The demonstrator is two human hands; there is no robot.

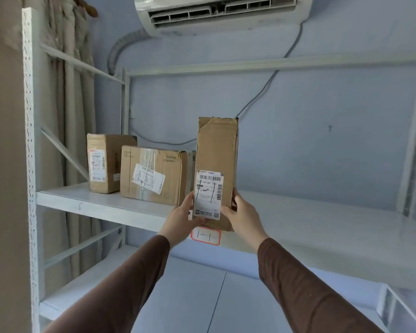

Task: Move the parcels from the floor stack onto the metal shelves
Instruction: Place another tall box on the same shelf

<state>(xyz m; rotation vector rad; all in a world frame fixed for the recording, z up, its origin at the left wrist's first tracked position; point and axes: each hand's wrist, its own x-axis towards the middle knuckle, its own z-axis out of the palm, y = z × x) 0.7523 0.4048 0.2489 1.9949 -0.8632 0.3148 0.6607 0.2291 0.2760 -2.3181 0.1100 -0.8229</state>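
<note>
A tall narrow cardboard parcel (216,152) with a white shipping label stands upright over the front edge of the white metal shelf (101,204). My left hand (181,218) grips its lower left side and my right hand (244,216) grips its lower right side. I cannot tell whether its base rests on the shelf. Two more taped cardboard parcels sit on the same shelf to the left: a wide one (154,174) and a smaller upright one (103,162) behind it. The floor stack is out of view.
A red-bordered tag (205,236) marked 1-1 hangs on the shelf's front edge. The shelf board extends right (322,219). A lower shelf board (202,292) lies below. Perforated uprights (29,140) frame the left side, with a curtain (75,116) behind and an air conditioner (216,13) overhead.
</note>
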